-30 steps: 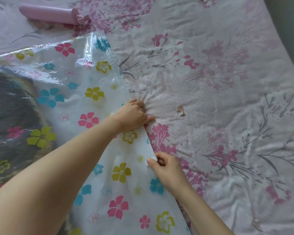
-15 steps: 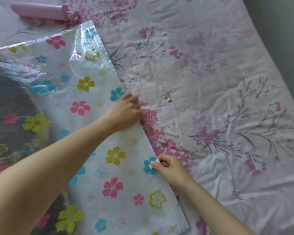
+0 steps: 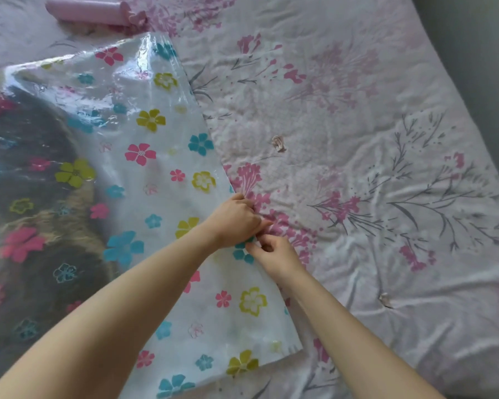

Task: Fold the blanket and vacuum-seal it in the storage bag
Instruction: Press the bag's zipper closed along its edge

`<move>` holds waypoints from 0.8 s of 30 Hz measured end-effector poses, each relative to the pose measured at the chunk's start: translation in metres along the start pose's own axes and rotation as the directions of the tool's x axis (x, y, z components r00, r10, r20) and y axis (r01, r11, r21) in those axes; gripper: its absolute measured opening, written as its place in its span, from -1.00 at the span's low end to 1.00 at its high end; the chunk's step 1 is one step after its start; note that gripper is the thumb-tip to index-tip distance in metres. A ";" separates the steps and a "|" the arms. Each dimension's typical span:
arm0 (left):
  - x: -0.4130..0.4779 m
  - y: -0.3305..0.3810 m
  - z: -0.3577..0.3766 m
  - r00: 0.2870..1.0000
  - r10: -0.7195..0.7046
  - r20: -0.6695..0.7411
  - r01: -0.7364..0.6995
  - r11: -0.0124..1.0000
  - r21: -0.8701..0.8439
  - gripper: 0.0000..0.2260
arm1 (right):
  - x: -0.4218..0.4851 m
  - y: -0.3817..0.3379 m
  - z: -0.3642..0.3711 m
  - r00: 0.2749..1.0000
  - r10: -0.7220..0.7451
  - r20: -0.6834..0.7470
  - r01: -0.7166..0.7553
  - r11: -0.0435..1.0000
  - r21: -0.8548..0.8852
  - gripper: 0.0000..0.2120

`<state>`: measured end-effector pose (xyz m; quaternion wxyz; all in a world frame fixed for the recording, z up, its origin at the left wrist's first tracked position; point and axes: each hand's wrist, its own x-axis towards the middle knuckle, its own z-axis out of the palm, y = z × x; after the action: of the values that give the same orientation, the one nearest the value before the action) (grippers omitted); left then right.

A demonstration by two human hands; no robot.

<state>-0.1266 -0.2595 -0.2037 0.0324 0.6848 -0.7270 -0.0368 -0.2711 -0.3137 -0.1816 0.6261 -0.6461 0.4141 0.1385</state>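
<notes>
A clear storage bag (image 3: 144,174) printed with pink, teal and yellow flowers lies flat on a bed sheet (image 3: 372,174) with a pink and grey floral pattern, filling the left half of the frame. Inside it, seen through the plastic at the left edge and centre left, is the blanket (image 3: 38,226), a dark, furry mass with a tan patch; it takes up the left part of the bag, while the right part of the bag lies flat over the sheet. The bag's open-end edge runs as a long diagonal from the upper centre of the frame down to the lower centre, and both hands meet on that edge near the middle of the frame. The left hand (image 3: 235,216) has its fingers curled down and pinches the edge; just below it the right hand (image 3: 272,254) pinches the same edge between thumb and fingers, the 2 hands almost touching. A pink cylinder (image 3: 90,10) lies on its side at the upper left, its long axis roughly left to right, just beyond the bag's top corner. 2 small clips (image 3: 279,143) lie on the sheet to the right, apart from the bag.
</notes>
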 end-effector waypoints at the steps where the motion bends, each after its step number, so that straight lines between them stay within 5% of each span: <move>1: 0.000 0.000 0.001 1.000 -0.013 0.025 0.013 1.000 -0.005 -0.54 | -0.002 0.002 0.001 1.000 0.002 -0.006 -0.003 1.000 -0.006 -0.67; 6: 0.002 0.002 0.004 0.989 -0.057 0.135 0.069 0.994 -0.085 -0.60 | -0.021 0.020 0.002 1.000 0.016 0.014 -0.017 0.996 0.088 -0.81; 14: 0.009 0.006 -0.003 0.917 -0.157 0.368 0.175 0.984 -0.016 -0.52 | -0.071 0.047 -0.011 0.997 0.034 0.064 -0.038 0.998 0.058 -0.79; 24: 0.009 0.008 -0.006 0.901 -0.146 0.408 0.155 0.988 0.012 -0.52 | -0.110 0.081 -0.013 0.991 0.086 0.101 -0.096 0.990 0.099 -0.84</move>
<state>-0.1346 -0.2676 -0.1969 -0.1159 0.7157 -0.6624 -0.1885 -0.4010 -0.2759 -0.1589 0.6708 -0.5859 0.4192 0.1763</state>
